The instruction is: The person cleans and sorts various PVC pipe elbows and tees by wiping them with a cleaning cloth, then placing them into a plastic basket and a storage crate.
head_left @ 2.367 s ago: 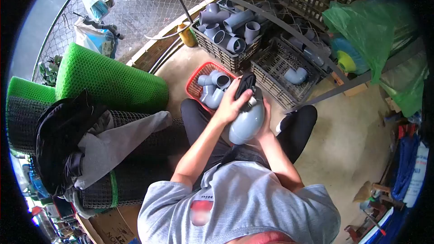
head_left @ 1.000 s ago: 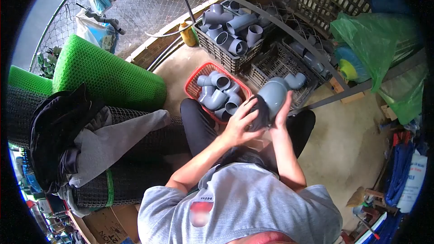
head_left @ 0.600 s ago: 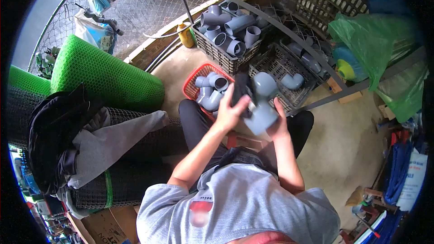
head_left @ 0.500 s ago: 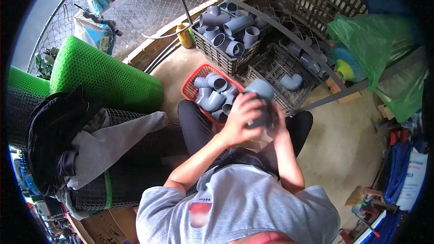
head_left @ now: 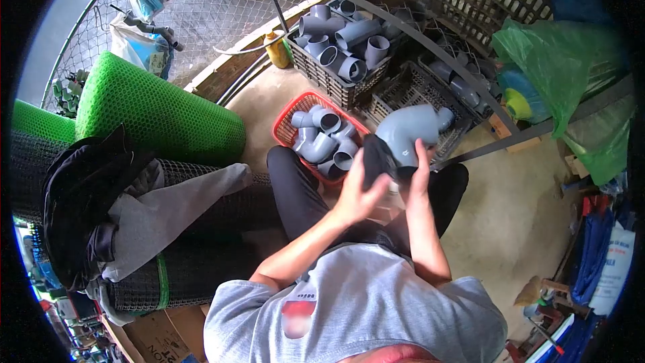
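Observation:
A large grey plastic pipe elbow [head_left: 405, 129] is raised above my lap, its curved end up and to the right. My right hand [head_left: 419, 173] grips its lower right side, thumb along the outside. Bunched in my left hand [head_left: 361, 193] is a black cloth [head_left: 378, 160], up against the elbow's lower left side. Just left of the hands, a red plastic basket [head_left: 285, 128] between my knees contains several smaller grey pipe fittings [head_left: 318, 148].
Beyond the basket stands a black crate [head_left: 322, 84] heaped with grey pipe fittings. Another dark crate [head_left: 385, 102] is partly behind the elbow. Green mesh rolls [head_left: 158, 111] lie at left, and a metal bar [head_left: 537, 133] crosses on the right.
The elbow has turned and shifted up and to the right, showing its full curve. My left hand has moved down from over it to its lower left side, with the cloth.

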A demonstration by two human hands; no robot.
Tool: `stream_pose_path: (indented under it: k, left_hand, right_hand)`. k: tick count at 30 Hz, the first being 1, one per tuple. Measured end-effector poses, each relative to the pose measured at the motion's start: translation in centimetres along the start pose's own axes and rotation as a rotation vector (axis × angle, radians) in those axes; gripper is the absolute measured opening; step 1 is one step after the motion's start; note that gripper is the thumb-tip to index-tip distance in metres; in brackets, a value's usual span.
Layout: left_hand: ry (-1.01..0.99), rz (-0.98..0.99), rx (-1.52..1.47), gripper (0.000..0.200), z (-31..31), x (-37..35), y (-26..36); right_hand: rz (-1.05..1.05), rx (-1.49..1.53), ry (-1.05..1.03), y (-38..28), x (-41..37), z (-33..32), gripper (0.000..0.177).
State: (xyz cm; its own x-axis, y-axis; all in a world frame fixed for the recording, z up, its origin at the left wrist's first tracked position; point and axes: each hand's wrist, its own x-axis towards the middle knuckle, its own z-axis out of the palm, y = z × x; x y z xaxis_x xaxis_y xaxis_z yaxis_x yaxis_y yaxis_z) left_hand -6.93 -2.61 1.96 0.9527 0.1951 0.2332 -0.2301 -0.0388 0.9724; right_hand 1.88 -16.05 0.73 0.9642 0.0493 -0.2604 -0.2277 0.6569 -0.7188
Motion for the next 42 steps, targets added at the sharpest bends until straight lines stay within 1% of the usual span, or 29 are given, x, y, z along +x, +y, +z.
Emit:
stream_pose_path:
  k: [1, 3, 4, 5, 6, 7, 8, 9, 12, 13, 14, 16, 18, 20, 22, 23, 24, 26, 28, 29, 30, 31, 32, 34, 35, 38, 40, 41, 42]
  left_hand:
    - [-0.054, 0.21, 0.155, 0.073, 0.3, -0.2, 0.1]
    - [-0.212, 0.381, 0.365, 0.063, -1.4, 1.0, -0.1]
    - [-0.284, 0.491, 0.429, 0.061, -2.6, 2.6, -0.1]
    - [-0.352, 0.46, 0.509, 0.061, -3.5, 4.0, 1.8]
    - [-0.282, 0.539, 0.441, 0.061, -3.7, 5.4, 1.7]
    - [-0.222, 0.318, 0.283, 0.058, -3.7, 5.7, 1.2]
    - [-0.159, 0.098, 0.124, 0.055, -3.5, 5.9, 0.6]
    - [-0.063, -0.016, -0.018, 0.056, -3.1, 6.3, 0.0]
    - [0.115, -0.363, -0.377, 0.046, -3.0, 5.2, -4.5]
    - [0.232, -0.518, -0.656, 0.039, -2.2, 4.6, -4.6]
    - [0.241, -0.563, -0.834, 0.032, -1.7, 3.6, -4.8]
    - [0.273, -0.54, -0.815, 0.033, -0.7, 1.1, -5.0]
    - [0.283, -0.476, -0.861, 0.032, -0.3, -1.9, -5.9]
    - [0.189, -0.739, -0.33, 0.041, -2.2, -1.4, -2.3]
    - [0.127, -0.554, -0.402, 0.05, -4.1, -2.5, -3.4]
    - [0.093, -0.442, -0.451, 0.055, -5.2, -2.5, -3.5]
    - [0.043, -0.327, -0.294, 0.064, -6.6, -2.8, -5.3]
    - [-0.008, -0.37, -0.001, 0.078, -7.4, -2.1, -4.2]
    - [0.049, -0.206, 0.202, 0.087, -7.1, -1.4, -4.8]
    - [0.189, -0.228, 0.202, 0.077, -6.9, -0.7, -4.5]
    - [0.268, -0.259, 0.13, 0.061, -7.7, -0.6, -8.0]
    - [0.352, -0.394, -0.053, 0.052, -8.8, -0.7, -11.3]
    - [0.431, -0.527, -0.237, 0.045, -10.1, -0.7, -14.3]
    - [0.506, -0.812, -0.526, 0.034, -12.5, 0.0, -19.0]
    - [0.592, -0.869, -0.591, 0.03, -13.2, 0.8, -21.4]
    - [0.883, -0.948, -0.473, 0.032, -14.8, 3.8, -28.4]
    - [0.969, -0.768, -0.62, 0.037, -15.6, 6.0, -31.4]
    - [0.965, -0.804, -0.63, 0.039, -16.4, 6.8, -32.2]
    - [1.066, -0.864, -0.556, 0.038, -16.6, 7.7, -33.2]
  right_hand:
    - [0.032, 0.006, -0.061, -0.2, 0.2, -0.5, 0.074]
    - [0.034, -0.051, -0.236, -0.2, -0.1, -1.1, 0.079]
    - [0.088, -0.093, -0.296, 1.1, 0.1, -2.7, 0.096]
    - [-0.111, -0.277, -0.452, 1.5, -0.7, -2.6, 0.105]
    - [-0.076, -0.175, -0.514, 1.7, -1.3, -2.2, 0.113]
    - [-0.034, -0.075, -0.574, 1.8, -2.0, -1.7, 0.122]
    - [-0.015, -0.143, -0.502, 1.5, -2.6, -1.2, 0.12]
    - [-0.023, -0.159, -0.465, 1.3, -2.9, -0.7, 0.119]
    - [-0.088, -0.143, -0.356, 0.6, -3.4, 1.4, 0.115]
    - [-0.16, -0.175, -0.328, 1.1, -2.8, 1.0, 0.1]
    - [-0.206, -0.177, -0.283, 1.4, -2.3, 1.0, 0.097]
    - [-0.269, -0.116, -0.176, 1.8, -1.3, 1.2, 0.093]
    - [-0.36, -0.185, -0.083, 2.2, 0.3, 0.8, 0.089]
    - [-0.284, -0.102, 0.002, 2.5, 1.4, 1.1, 0.087]
    - [-0.281, -0.086, 0.037, 3.0, 2.2, 0.7, 0.083]
    - [-0.184, -0.029, 0.068, 3.5, 2.5, 0.4, 0.084]
    - [-0.085, 0.027, 0.101, 4.2, 2.6, -0.1, 0.085]
    - [-0.011, -0.026, 0.061, 6.4, 2.2, -0.6, 0.093]
    - [0.126, -0.251, 0.0, 9.2, 1.0, -0.6, 0.098]
    - [0.111, -0.3, -0.117, 10.7, 1.0, -1.0, 0.101]
    - [0.095, -0.349, -0.234, 12.1, 1.0, -1.4, 0.104]
    - [0.05, -0.41, -0.301, 10.2, -0.1, 1.1, 0.107]
    - [0.182, -0.44, -0.359, 10.8, 0.8, -0.1, 0.107]
    - [0.255, -0.557, -0.295, 10.6, 1.7, -0.7, 0.097]
    - [0.303, -0.63, -0.263, 10.5, 2.4, -1.2, 0.091]
    - [0.35, -0.754, -0.244, 9.3, 3.8, -2.4, 0.083]
    - [0.355, -0.758, -0.252, 8.4, 4.1, -3.5, 0.073]
    - [0.357, -0.75, -0.249, 7.9, 4.1, -4.2, 0.069]
    - [0.36, -0.744, -0.244, 7.6, 3.9, -4.9, 0.066]
